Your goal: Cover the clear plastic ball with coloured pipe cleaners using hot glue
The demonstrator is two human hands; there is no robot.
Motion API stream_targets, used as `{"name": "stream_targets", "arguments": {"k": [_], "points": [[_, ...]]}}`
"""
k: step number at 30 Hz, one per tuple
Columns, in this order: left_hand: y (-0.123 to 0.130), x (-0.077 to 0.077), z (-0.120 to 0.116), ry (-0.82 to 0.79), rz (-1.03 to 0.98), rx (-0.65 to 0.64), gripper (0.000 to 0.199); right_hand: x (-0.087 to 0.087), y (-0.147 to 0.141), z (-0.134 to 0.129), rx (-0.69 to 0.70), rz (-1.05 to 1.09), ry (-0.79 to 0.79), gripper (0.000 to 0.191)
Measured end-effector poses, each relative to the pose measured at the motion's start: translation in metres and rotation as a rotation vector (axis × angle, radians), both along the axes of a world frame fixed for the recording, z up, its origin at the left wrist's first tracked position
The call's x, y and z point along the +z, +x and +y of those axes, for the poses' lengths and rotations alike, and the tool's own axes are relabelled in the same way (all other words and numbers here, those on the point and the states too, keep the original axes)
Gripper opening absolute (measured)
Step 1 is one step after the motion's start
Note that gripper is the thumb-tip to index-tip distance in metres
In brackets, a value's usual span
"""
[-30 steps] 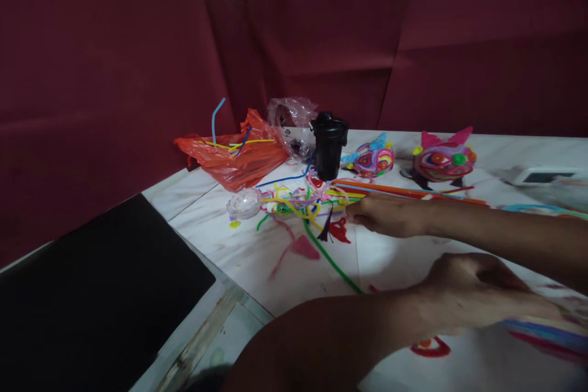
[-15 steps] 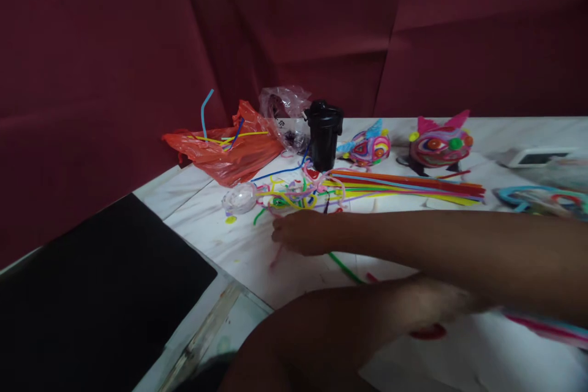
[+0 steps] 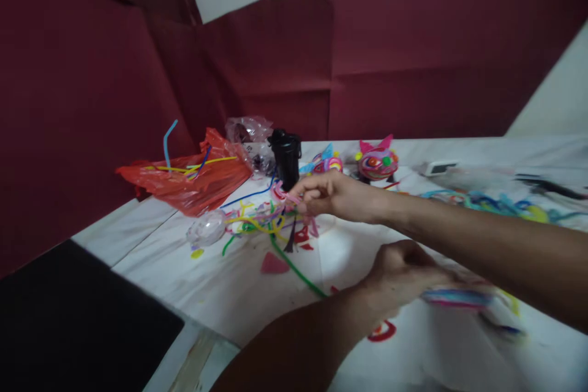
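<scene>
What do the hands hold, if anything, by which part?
Left hand: blurred striped piece, by its upper side. Right hand: apparently a pink strip, spot unclear.

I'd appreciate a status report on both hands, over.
Right hand pinching pink pipe cleaner. Left hand holding multicoloured striped piece, blurred. Black lidded cup close behind right hand.

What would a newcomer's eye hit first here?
Probably the bright red plastic bag at the back left of the white table. Next, the colourful pink-eared figure at the back, right of the black container. Before them, the right hand appears to pinch a pink strand, while the nearer left hand holds a blurred striped piece.
</scene>
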State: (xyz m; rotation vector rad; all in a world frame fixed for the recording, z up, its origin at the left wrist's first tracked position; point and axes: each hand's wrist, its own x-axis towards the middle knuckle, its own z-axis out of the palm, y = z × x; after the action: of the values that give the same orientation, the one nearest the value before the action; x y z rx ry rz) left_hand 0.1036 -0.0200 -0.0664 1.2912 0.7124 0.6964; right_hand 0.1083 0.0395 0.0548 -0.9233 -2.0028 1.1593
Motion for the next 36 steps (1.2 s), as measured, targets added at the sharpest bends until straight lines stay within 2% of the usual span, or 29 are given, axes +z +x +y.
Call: {"name": "stream_targets", "arguments": {"k": [3,5,9,15,21,24,31,36], "points": [[-0.004,0.006,0.000,0.004,-0.067,-0.026,0.034,0.002,0.046,-0.029,-0.142,0.150,-0.155,0.019],[-0.007,0.010,0.001,0.011,-0.139,-0.045,0.032,0.001,0.070,-0.049,-0.293,0.154,-0.144,0.022],[-0.009,0.014,0.000,0.034,-0.112,-0.044,0.027,-0.002,0.106,-0.082,-0.546,0.096,-0.025,0.030],[-0.009,0.010,0.004,0.113,-0.041,-0.057,0.025,-0.013,0.139,-0.121,-0.759,-0.007,0.117,0.047],[-0.009,0.015,0.007,0.286,0.059,0.036,0.024,-0.020,0.152,-0.158,-0.896,-0.201,0.297,0.042],[-0.010,0.019,0.006,0.334,0.094,0.053,0.022,-0.027,0.154,-0.170,-0.897,-0.259,0.317,0.038],[-0.010,0.023,0.004,0.367,0.159,0.065,0.020,-0.062,0.147,-0.172,-0.689,-0.109,0.060,0.038],[-0.010,0.023,0.003,0.385,0.162,0.036,0.019,-0.067,0.145,-0.167,-0.559,-0.086,0.019,0.038]]}}
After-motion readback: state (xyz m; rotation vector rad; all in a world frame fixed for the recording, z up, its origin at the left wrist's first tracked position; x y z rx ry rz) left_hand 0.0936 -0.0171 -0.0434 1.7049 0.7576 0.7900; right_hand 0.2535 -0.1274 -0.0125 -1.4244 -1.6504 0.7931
